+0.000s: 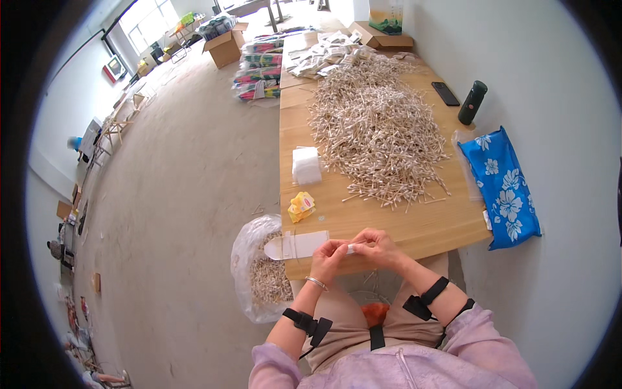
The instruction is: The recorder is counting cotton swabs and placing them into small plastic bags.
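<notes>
My left hand (329, 255) and my right hand (379, 248) meet at the near edge of a long wooden table (421, 227). Together they pinch a small white packet (350, 248) with what looks like thin sticks at its end. Just left of my left hand lies a flat clear plastic sleeve (297, 245) on the table edge. A big heap of cotton swabs (376, 126) covers the middle of the table beyond my hands.
A stack of white pads (306, 165) and a small yellow packet (301, 206) lie left of the heap. A plastic bag of swabs (262, 272) stands on the floor at my left. A blue flowered bag (502, 185), dark bottle (472, 102) and phone (446, 93) sit right. Filled packets (327, 55) and boxes lie far.
</notes>
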Demonstrator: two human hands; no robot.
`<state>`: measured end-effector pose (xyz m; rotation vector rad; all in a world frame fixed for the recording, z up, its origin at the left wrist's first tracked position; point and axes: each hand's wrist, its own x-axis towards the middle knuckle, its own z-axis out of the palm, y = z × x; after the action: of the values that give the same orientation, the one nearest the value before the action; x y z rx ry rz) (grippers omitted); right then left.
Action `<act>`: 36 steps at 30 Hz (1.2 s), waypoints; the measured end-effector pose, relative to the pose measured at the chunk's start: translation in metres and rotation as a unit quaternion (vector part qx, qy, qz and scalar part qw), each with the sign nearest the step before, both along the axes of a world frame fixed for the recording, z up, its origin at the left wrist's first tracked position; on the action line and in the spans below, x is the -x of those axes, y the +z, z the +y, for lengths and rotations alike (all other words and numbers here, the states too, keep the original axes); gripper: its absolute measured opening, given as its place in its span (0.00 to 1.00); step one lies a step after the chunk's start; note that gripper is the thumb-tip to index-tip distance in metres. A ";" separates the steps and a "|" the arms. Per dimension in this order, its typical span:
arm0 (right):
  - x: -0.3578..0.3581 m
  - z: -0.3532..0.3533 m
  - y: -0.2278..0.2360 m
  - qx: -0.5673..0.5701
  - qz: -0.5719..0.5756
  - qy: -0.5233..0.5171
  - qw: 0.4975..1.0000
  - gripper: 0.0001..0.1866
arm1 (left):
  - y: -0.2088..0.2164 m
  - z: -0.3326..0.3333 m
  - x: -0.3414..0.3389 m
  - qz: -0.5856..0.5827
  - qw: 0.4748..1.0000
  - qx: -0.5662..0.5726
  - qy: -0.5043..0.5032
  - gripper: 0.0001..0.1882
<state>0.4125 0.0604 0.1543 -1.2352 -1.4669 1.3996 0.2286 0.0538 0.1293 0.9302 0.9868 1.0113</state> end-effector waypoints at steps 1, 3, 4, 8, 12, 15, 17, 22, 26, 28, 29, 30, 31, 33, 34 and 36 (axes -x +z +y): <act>0.000 0.001 0.000 -0.001 0.000 0.001 1.000 0.08 | -0.002 0.000 0.001 0.019 0.999 -0.029 0.002 0.08; -0.002 0.002 0.002 0.040 0.012 0.008 0.999 0.08 | 0.002 0.000 -0.001 0.030 0.999 -0.033 0.001 0.08; -0.003 0.002 0.001 0.041 0.011 0.008 0.999 0.08 | 0.003 0.000 -0.002 0.042 0.998 -0.039 0.000 0.08; -0.004 0.006 -0.006 -0.017 0.018 0.018 1.000 0.06 | -0.006 0.001 0.000 0.038 0.997 -0.064 0.004 0.07; -0.004 0.003 -0.006 -0.005 0.056 0.006 0.998 0.06 | -0.010 -0.005 0.001 0.093 0.991 -0.095 -0.008 0.11; -0.008 0.004 -0.007 -0.046 0.025 0.005 0.999 0.07 | 0.001 -0.011 -0.009 0.091 0.986 -0.142 0.004 0.13; -0.007 0.003 -0.004 -0.072 0.011 0.001 0.997 0.07 | 0.000 -0.011 -0.012 0.103 0.980 -0.167 0.017 0.13; -0.001 -0.001 0.006 -0.125 0.001 0.017 0.992 0.08 | -0.004 -0.007 -0.007 0.153 0.980 -0.126 0.021 0.15; -0.006 0.006 0.007 -0.129 -0.045 0.034 0.990 0.10 | 0.015 -0.005 -0.012 0.240 0.957 -0.161 0.039 0.13; -0.004 0.009 0.008 -0.138 -0.054 0.039 0.988 0.11 | 0.010 -0.004 -0.008 0.283 0.947 -0.150 0.030 0.14; -0.003 0.007 0.007 -0.158 -0.063 0.048 0.984 0.12 | 0.007 -0.005 -0.009 0.283 0.947 -0.149 0.032 0.14; -0.002 0.007 0.006 -0.177 -0.072 0.057 0.980 0.13 | 0.004 -0.005 -0.010 0.241 0.953 -0.173 0.064 0.14; -0.002 0.007 0.005 -0.177 -0.072 0.059 0.980 0.13 | 0.001 -0.006 -0.010 0.197 0.956 -0.195 0.096 0.14; 0.000 0.007 0.012 -0.184 -0.074 0.041 0.979 0.14 | 0.005 -0.004 -0.008 0.200 0.957 -0.196 0.078 0.13; -0.001 0.007 0.012 -0.182 -0.075 0.042 0.980 0.14 | 0.007 -0.003 -0.007 0.203 0.957 -0.197 0.060 0.13; 0.000 0.009 0.012 -0.166 -0.063 0.030 0.984 0.13 | 0.003 -0.002 -0.002 0.190 0.966 -0.167 0.047 0.13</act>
<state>0.4124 0.0691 0.1664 -1.0885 -1.7545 1.0724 0.2308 0.0516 0.1324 1.4055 1.2075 1.1243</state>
